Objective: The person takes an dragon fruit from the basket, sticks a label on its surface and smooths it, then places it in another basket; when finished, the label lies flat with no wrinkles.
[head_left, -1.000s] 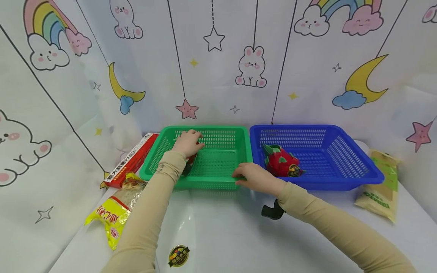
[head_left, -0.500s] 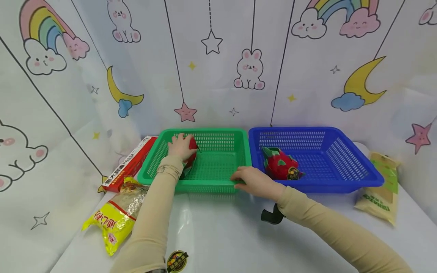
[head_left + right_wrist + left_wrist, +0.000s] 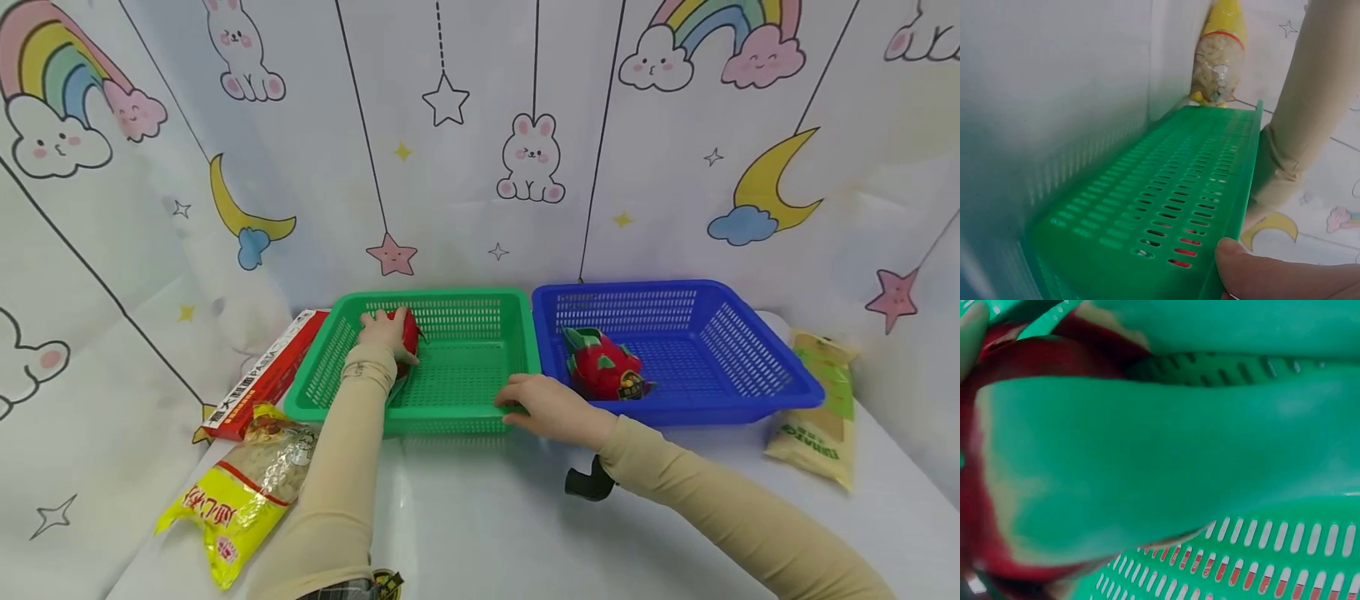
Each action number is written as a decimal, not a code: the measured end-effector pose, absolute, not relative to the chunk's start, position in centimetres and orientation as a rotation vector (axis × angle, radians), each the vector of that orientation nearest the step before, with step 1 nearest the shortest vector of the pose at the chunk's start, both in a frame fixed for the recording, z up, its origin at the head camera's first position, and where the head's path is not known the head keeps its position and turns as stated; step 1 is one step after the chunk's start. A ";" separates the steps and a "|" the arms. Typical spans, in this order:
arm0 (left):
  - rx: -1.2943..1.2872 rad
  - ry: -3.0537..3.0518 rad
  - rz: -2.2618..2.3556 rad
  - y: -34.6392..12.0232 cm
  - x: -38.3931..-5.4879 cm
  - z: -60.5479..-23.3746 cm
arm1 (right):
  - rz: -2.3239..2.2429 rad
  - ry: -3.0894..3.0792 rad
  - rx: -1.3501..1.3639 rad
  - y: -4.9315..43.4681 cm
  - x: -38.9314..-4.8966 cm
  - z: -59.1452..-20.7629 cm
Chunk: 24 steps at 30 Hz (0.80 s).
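Inside the left part of the green basket point(image 3: 456, 412), my left hand point(image 3: 381, 335) grips a red dragon fruit point(image 3: 410, 337) with green scales. The left wrist view is filled by one broad green scale point(image 3: 1116, 469) of the fruit, with fingertips point(image 3: 971, 337) on its red skin at the left edge. My right hand point(image 3: 551, 410) pinches the basket's front rim near its right corner. In the right wrist view, the thumb point(image 3: 1254, 269) lies on that rim, and red shows through the wall slots.
Right beside it stands a blue basket point(image 3: 772, 407) holding another dragon fruit point(image 3: 603, 368). To the left lie a red pasta box point(image 3: 266, 375) and a yellow bag of pasta point(image 3: 247, 492); a beige bag point(image 3: 817, 417) lies at the right. A patterned cloth point(image 3: 465, 208) hangs behind.
More of the dragon fruit's red skin shows beside my left hand, which has shifted slightly left over it. The right hand stays on the rim. The head view has turned a little right.
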<state>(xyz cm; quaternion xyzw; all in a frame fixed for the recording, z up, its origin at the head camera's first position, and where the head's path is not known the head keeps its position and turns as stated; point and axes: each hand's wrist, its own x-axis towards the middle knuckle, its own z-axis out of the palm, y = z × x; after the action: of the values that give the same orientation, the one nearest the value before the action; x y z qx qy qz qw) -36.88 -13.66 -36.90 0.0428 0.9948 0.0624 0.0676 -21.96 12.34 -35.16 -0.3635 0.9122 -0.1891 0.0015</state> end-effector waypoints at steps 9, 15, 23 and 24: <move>0.166 3.050 0.160 -13.5 -37.5 -37.2 | -0.602 2.854 -1.153 12.4 -22.0 -35.3; 0.188 3.057 0.190 -13.4 -37.0 -36.8 | -0.608 2.854 -1.153 12.5 -21.8 -35.2; 0.119 2.979 0.222 -13.4 -36.4 -36.2 | -0.596 2.868 -1.142 12.3 -21.6 -35.0; 0.141 2.971 0.243 -13.5 -36.3 -36.1 | -0.595 2.870 -1.140 12.4 -21.7 -35.0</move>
<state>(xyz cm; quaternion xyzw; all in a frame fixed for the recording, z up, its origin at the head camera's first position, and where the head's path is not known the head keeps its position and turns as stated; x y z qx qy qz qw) -36.31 -13.46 -36.07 0.0471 0.9925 0.0813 0.0786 -21.65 12.38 -35.01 -0.3625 0.9126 -0.1893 -0.0016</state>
